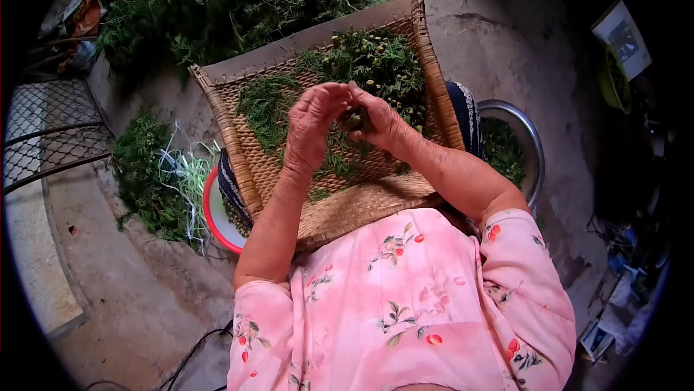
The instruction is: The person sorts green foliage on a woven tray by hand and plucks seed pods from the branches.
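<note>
Both hands meet over a woven wicker winnowing basket (235, 105) resting on my lap. My right hand (376, 120) is closed around a small bunch of green seed cones (354, 119), partly hidden by the palm and fingers. My left hand (312, 120) has its fingers bent together, their tips close to the right thumb; whatever they pinch is hidden. Beyond the hands lies a heap of green sprigs with cones (376, 62) on the basket's right side. Looser feathery green leaves (264, 109) are spread on its left.
A large pile of cut branches (238, 4) lies on the floor ahead. At left are a red-rimmed basin (211, 214), whitish plastic strips (191, 185) and more greenery (144, 174). A metal basin (535, 152) holding sprigs stands at right. A green bowl (613, 83) is farther right.
</note>
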`<state>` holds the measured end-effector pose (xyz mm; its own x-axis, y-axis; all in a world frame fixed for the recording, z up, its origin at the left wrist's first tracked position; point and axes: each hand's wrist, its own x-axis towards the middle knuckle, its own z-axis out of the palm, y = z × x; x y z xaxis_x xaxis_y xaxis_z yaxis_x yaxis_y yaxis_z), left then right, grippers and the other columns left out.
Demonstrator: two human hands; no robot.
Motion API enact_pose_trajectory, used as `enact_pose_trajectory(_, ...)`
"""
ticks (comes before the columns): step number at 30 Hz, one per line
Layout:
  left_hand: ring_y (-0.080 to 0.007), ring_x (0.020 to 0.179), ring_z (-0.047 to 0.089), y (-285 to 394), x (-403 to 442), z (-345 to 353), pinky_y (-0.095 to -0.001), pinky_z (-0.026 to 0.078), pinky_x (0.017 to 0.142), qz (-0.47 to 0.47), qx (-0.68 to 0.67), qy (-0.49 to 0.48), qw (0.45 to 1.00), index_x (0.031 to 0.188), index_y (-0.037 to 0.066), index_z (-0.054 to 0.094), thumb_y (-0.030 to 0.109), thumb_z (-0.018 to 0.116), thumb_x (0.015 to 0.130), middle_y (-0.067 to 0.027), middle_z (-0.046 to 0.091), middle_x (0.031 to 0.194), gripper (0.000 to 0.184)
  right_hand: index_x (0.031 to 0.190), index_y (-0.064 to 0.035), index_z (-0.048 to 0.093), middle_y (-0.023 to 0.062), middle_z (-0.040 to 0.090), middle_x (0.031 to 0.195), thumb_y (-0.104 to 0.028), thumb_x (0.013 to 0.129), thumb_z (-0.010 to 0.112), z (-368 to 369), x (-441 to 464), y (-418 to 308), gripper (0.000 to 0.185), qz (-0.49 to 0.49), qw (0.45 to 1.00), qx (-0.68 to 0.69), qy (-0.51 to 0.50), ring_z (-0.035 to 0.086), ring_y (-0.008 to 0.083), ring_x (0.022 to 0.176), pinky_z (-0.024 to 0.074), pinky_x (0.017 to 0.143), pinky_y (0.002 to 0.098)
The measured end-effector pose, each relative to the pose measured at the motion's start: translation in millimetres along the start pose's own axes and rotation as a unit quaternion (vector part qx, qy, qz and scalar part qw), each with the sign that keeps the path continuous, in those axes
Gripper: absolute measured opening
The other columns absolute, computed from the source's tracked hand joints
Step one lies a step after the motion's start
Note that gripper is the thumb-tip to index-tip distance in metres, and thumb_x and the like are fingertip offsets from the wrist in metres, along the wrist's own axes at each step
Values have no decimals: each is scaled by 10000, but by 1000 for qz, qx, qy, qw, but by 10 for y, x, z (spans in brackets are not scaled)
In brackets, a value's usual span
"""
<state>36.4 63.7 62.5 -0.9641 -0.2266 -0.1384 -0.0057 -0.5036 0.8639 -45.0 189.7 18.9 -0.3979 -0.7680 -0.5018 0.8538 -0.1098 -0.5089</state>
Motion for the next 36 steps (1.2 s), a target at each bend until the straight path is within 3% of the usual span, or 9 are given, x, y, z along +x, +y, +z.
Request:
enact_pose_trajectory(5, -149, 819, 617, -42, 78, -229, -279, 525, 712, 4, 74, 158, 985, 1067, 33, 568, 254, 501, 928, -62, 624, 959, 268, 841, -56, 598, 62, 575, 714, -462, 881, 515, -30, 19, -297, 416, -38, 995, 68, -55, 562, 144, 560, 401, 394, 227)
enact_pose_trajectory(6, -150, 823, 616, -117, 94, -240, -276, 517, 712, 12, 250, 127, 960, 1065, 48, 580, 228, 516, 919, -53, 626, 953, 241, 840, -59, 600, 63, 578, 720, -450, 883, 519, -40, 8, -368, 402, -59, 994, 75, -46, 566, 148, 569, 411, 399, 227)
enact_pose_trajectory(9, -302, 1103, 502, -466, 47, -186, -379, 409, 927, 167, 610, -8, 774, 1088, 74, 591, 148, 595, 832, -149, 544, 1168, 267, 870, -40, 590, 78, 567, 744, -422, 842, 603, -96, -20, -502, 383, -93, 991, 101, -1, 543, 155, 592, 460, 472, 239)
enact_pose_trajectory(13, -362, 1209, 393, -683, -111, -95, -454, 333, 985, 227, 796, -165, 537, 1162, 121, 532, 133, 570, 764, -209, 424, 1289, 400, 847, -53, 598, 67, 580, 747, -399, 859, 588, -137, -42, -506, 347, -103, 987, 102, 65, 543, 157, 599, 430, 461, 241)
enact_pose_trajectory(15, -308, 1168, 437, -649, -87, -166, -437, 342, 959, 237, 768, -156, 575, 982, 99, 595, 84, 538, 749, -173, 472, 1235, 240, 827, -65, 603, 53, 587, 742, -386, 880, 563, -145, -43, -503, 328, -96, 989, 93, 66, 548, 154, 598, 408, 445, 238)
enact_pose_trajectory(20, -252, 911, 527, -173, -80, -493, -403, 389, 807, 156, 821, -108, 538, 748, 97, 632, 140, 623, 689, -67, 545, 933, 73, 832, -67, 604, 50, 578, 736, -375, 890, 550, -136, -58, -530, 319, -101, 989, 88, 65, 546, 151, 608, 394, 441, 233)
enact_pose_trajectory(26, -322, 1078, 504, -308, 53, -382, -414, 393, 897, 223, 732, -21, 643, 1001, 67, 586, 57, 584, 734, -150, 541, 1161, 267, 847, -62, 606, 47, 570, 738, -372, 889, 553, -110, -46, -525, 318, -96, 990, 72, 76, 540, 141, 605, 388, 438, 225)
enact_pose_trajectory(29, -291, 1171, 457, -622, 169, -263, -426, 361, 950, 238, 782, -63, 573, 1108, 68, 559, 74, 509, 779, -132, 481, 1278, 332, 872, -45, 604, 61, 574, 758, -376, 870, 582, -166, -18, -478, 332, -91, 991, 54, 76, 537, 146, 612, 406, 457, 234)
enact_pose_trajectory(36, -256, 1050, 531, -275, 88, -663, -392, 427, 804, 185, 805, -54, 561, 895, 133, 628, 60, 560, 701, -81, 547, 1177, 218, 835, -61, 591, 35, 552, 751, -383, 876, 572, -119, -45, -466, 325, -85, 991, 33, 93, 531, 126, 611, 384, 435, 223)
